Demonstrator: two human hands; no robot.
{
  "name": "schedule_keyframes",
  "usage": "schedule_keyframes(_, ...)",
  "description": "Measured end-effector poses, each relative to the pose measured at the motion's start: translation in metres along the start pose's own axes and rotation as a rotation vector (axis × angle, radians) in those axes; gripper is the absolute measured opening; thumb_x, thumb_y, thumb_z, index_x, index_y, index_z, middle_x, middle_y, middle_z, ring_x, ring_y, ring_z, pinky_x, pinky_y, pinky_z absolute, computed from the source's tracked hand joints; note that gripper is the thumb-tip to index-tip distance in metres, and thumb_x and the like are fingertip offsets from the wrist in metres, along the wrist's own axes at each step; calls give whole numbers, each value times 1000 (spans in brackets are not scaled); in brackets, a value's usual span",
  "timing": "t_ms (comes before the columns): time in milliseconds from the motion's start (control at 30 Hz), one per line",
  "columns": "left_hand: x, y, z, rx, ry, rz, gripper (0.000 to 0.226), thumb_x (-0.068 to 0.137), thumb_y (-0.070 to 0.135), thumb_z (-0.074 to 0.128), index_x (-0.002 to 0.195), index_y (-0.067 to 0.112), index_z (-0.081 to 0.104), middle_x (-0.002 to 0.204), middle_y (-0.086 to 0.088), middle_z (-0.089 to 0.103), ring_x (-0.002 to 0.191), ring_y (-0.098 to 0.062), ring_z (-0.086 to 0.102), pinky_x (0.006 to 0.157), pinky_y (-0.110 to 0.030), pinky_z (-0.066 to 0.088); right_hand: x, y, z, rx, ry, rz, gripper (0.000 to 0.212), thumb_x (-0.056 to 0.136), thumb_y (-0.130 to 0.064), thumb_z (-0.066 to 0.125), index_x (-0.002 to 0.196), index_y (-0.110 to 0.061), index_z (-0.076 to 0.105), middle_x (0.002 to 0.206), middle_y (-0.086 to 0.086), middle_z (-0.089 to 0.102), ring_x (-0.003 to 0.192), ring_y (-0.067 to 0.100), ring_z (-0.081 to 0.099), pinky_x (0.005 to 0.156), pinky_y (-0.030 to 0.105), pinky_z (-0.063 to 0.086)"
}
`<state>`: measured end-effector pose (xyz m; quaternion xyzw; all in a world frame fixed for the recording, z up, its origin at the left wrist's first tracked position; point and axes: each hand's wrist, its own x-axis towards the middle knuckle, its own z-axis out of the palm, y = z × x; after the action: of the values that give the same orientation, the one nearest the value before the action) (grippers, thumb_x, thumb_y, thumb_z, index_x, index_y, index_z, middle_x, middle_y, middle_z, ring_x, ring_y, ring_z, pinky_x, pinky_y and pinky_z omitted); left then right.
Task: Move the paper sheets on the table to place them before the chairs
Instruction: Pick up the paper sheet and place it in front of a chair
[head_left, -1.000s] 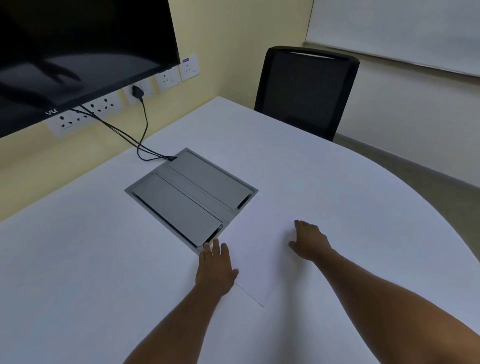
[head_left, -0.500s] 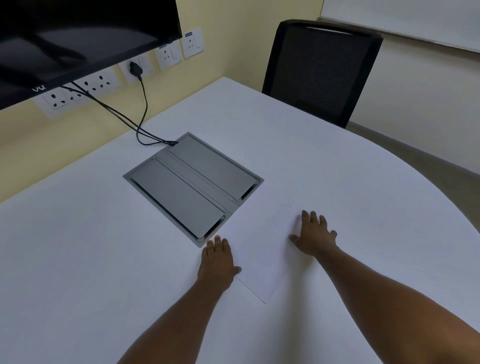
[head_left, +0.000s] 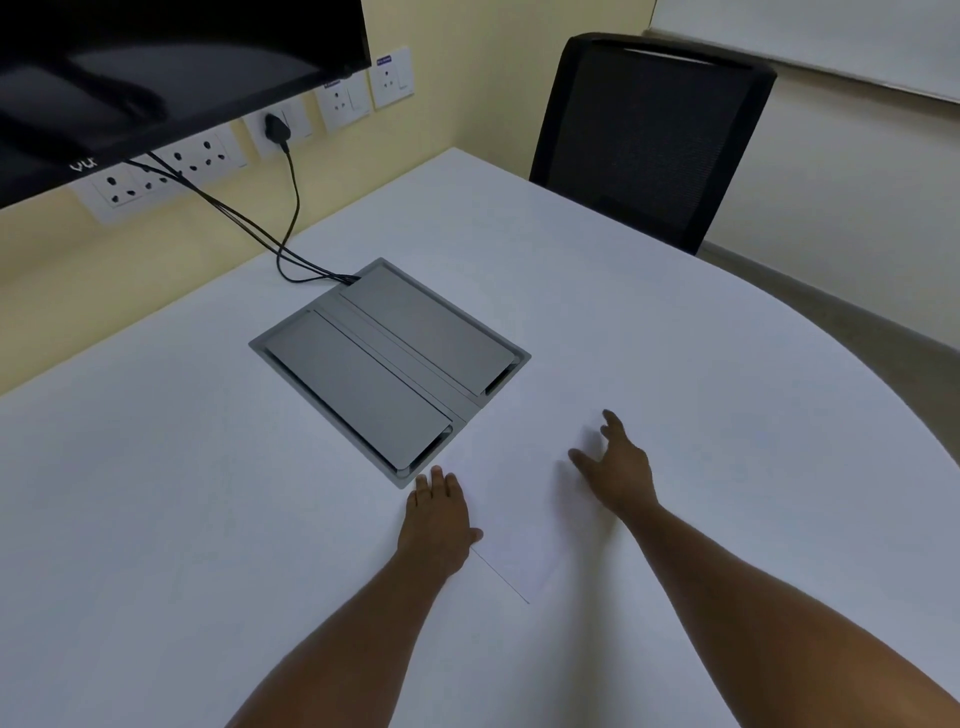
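1. My left hand (head_left: 436, 514) lies flat, palm down, fingers together and straight, resting on the left edge of the paper sheet (head_left: 524, 499); the fingertips nearly reach the corner of the grey cable box (head_left: 389, 364).
2. My right hand (head_left: 615, 467) is open with fingers spread and slightly curled, set on the right side of the same sheet; I cannot tell whether the palm presses down or only the fingertips touch.
3. The sheet is white on the white table (head_left: 156, 519), so I mostly make it out by its thin dark near edge running diagonally from my left hand toward me. It lies between my hands, just beside the near corner of the cable box.
4. The box is sunk flush into the tabletop, both lids closed, with black cables (head_left: 280, 228) running from its far corner up to the wall sockets (head_left: 171, 166) under the screen (head_left: 156, 62).
5. A black mesh chair (head_left: 649, 135) stands at the far edge of the table, well apart from the sheet.
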<state>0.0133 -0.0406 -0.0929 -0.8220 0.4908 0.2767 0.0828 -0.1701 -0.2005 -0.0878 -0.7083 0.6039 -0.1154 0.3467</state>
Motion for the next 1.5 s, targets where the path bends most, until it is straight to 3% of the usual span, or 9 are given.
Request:
schedule_keyframes(100,-1,0,2,6,2,5,88,98,45,47,152,-1,-5,161,-22,-12,150,-39,-7,123,-44,7,-3,-4,3,258,114,139,78,88,-32,70,152,-15,29,149,13,47,135,31,46,111,41,37)
schedule_keyframes(367,2,-3,6,-1,3,1,87,98,45,46,152,-1,-5,161,-21,-14,150,-38,-8,123,-44,7,8,5,0,-400,-84,87,90,88,-50,60,155,-17,10,165,3,11,149,34,14,106,57,32)
schedule_keyframes(633,3,-1,6,14,-5,-5,86,98,43,46,152,-1,-5,161,-22,-14,150,-39,-8,123,-44,5,7,9,2,-353,-114,43,84,88,-46,62,153,-20,14,152,9,41,150,28,14,107,53,30)
schedule_keyframes(800,3,0,6,21,2,-7,86,98,44,45,152,-2,-5,161,-22,-14,150,-39,-8,123,-44,6,-6,-2,-2,160,-9,-8,84,87,-41,70,153,-19,25,145,8,52,132,31,50,108,44,42)
schedule_keyframes(967,0,0,6,-6,7,-3,85,99,42,45,152,-1,-6,160,-22,-15,149,-38,-10,123,-45,5,-16,-13,11,819,276,431,91,79,-47,77,152,-23,27,149,6,46,133,29,48,110,42,38)
schedule_keyframes(1100,-1,-1,7,-19,12,4,85,99,41,46,152,-1,-5,160,-21,-15,149,-38,-10,123,-45,5,-19,-10,19,891,368,629,101,75,-44,82,153,-13,25,147,14,47,127,34,52,109,51,43)
schedule_keyframes(1233,0,-3,9,-17,21,15,85,99,42,46,152,-1,-4,161,-22,-14,150,-39,-9,123,-46,5,-30,-13,18,803,267,617,26,78,-25,75,97,-9,67,104,21,68,76,25,59,73,38,56)
schedule_keyframes(1300,0,-3,10,-13,27,15,85,98,42,46,152,-1,-3,161,-22,-13,150,-38,-7,122,-46,7,-36,-15,17,677,216,532,12,76,-14,66,67,-8,60,77,15,63,65,26,55,61,35,51)
schedule_keyframes(1500,-13,-6,9,-178,244,65,71,101,37,42,153,4,7,163,-17,-7,152,-31,1,122,-40,15,-48,-23,9,560,250,423,9,84,-11,59,80,-5,64,76,4,63,78,30,60,82,47,57)
